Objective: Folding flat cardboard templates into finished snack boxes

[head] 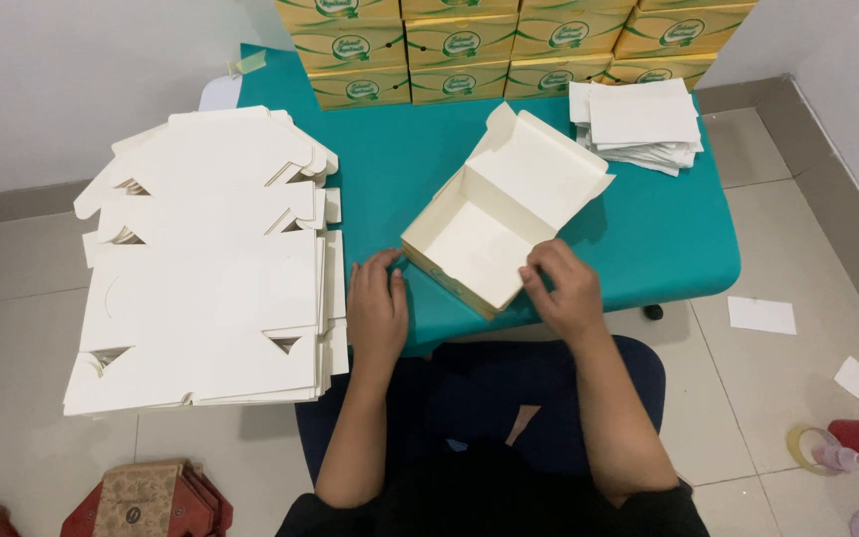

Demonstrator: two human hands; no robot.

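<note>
Left hand: the left hand (378, 303) rests on the teal tabletop (648, 234), fingers curled, fingertips at the near left corner of the box (494, 224); whether it pinches the card cannot be told.
Right hand: the right hand (564, 288) pinches the box's near right corner, fingers folded narrow over the edge.
Box: an open cream carton, set askew at the tabletop's front edge between both hands, lid flap standing up and back.
Flat blanks: a tall stack of unfolded white blanks (211, 268) lies just left of the left hand, hanging over the tabletop's left side.
Papers: a loose pile of white sheets (638, 124) sits at the far right of the tabletop, well apart from the box.
Cartons: green-and-yellow finished cartons (459, 50) are stacked in rows along the far edge.
Floor: stray paper slips (763, 315) and a tape roll (805, 447) lie on the tiles at right.
</note>
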